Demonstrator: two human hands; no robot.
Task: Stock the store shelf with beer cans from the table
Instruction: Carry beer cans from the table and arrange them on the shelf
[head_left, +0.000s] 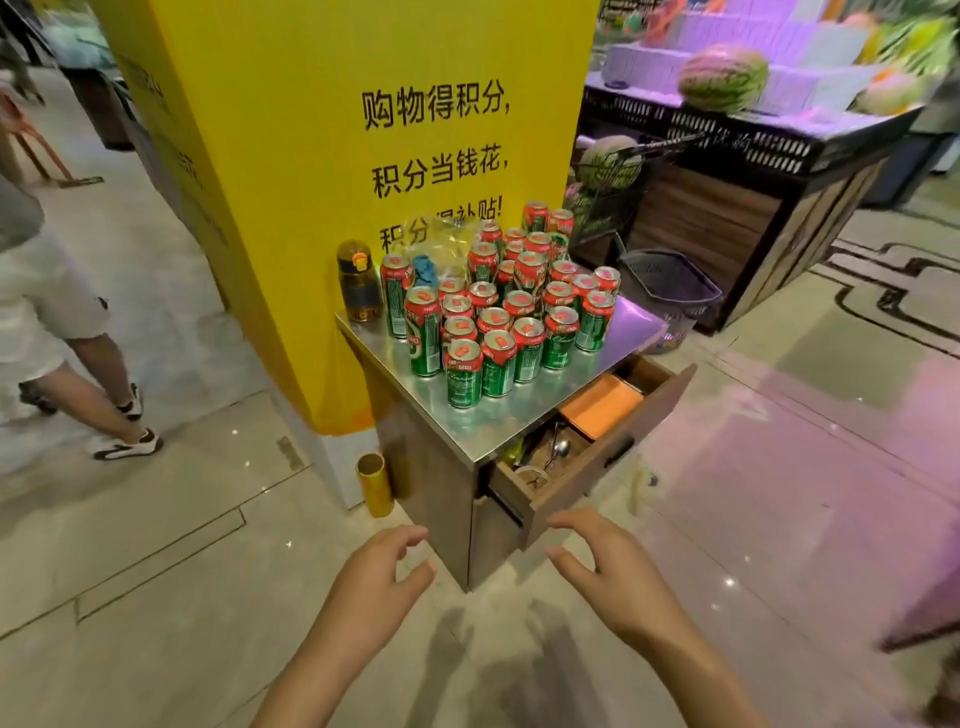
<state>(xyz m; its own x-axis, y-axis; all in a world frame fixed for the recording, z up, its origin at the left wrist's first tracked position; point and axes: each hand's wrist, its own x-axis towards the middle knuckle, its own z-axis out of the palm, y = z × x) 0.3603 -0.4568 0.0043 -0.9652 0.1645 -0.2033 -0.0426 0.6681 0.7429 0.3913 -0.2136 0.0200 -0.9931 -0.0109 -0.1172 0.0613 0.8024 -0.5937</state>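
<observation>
Several green and red beer cans (496, 317) stand upright, packed together, on the steel top of a small table (498, 421) against a yellow pillar. My left hand (376, 577) and my right hand (602, 566) are stretched out low in front of the table, well short of the cans. Both hands are empty, with fingers loosely spread and slightly curved. No store shelf for the cans is in view.
The table's drawer (587, 457) hangs open toward me with utensils inside. A dark water bottle (358, 283) and a clear plastic bag (441, 244) share the tabletop. A yellow tube (375, 483) stands on the floor. A person (62, 322) walks at left; a basket (670, 286) and fruit stand (727, 140) at right.
</observation>
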